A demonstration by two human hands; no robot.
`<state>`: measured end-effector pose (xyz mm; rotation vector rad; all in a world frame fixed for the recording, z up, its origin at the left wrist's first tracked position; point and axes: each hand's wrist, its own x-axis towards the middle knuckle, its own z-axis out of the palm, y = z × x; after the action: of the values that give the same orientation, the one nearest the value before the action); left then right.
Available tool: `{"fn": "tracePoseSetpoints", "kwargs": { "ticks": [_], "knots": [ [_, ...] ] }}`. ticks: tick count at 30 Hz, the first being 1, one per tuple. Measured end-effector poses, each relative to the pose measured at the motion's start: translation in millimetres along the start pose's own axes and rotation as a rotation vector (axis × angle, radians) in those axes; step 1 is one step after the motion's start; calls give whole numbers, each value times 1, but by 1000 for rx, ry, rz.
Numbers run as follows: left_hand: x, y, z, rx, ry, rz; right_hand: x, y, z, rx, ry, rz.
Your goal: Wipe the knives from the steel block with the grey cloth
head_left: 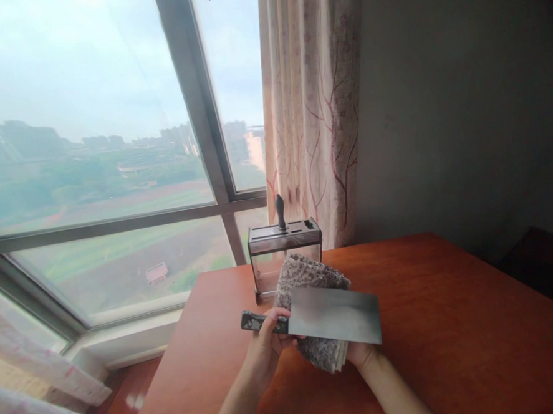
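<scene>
Your L hand (267,344) gripped the cleaver (337,316) by its handle (251,321), w/ grey cloth (309,269) behind; R hand (363,354) was part-hidden, couldn't tell fingers' hold.

Cleaver blade (334,316): plain silver-grey, darker toward right. Cleaver handle (251,321): black, pale spots. Towel (311,269): mottled grey-brown and whitish, cream folded edges. Knife block (285,234): silvery-grey top with dark slots, clear sides, dark frame. Upright handle (280,213) in block: black. Desk (452,321): reddish brown, glossy orange tint. Tall curtain (312,105): beige, dark-red branch pattern. Lower-left curtain (36,409): whitish, faint pink marks. Wall (438,97): dark grey. Window frame (190,100): grey. Sky (70,51): pale blue, white cloud. Fields (120,254): green and brown patches.
</scene>
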<state>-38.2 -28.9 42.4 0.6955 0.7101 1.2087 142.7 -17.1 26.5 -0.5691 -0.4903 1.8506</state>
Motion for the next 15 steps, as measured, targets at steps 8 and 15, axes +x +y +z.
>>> {"fn": "tracePoseSetpoints", "kwargs": {
  "ticks": [8, 15],
  "knots": [
    [7, 14, -12, -88, 89, 32, 3, -20, -22, 82, 42, -113],
    [9, 14, -13, -60, 106, 32, -2, -32, -19, 167, 13, -118]
  ]
}}
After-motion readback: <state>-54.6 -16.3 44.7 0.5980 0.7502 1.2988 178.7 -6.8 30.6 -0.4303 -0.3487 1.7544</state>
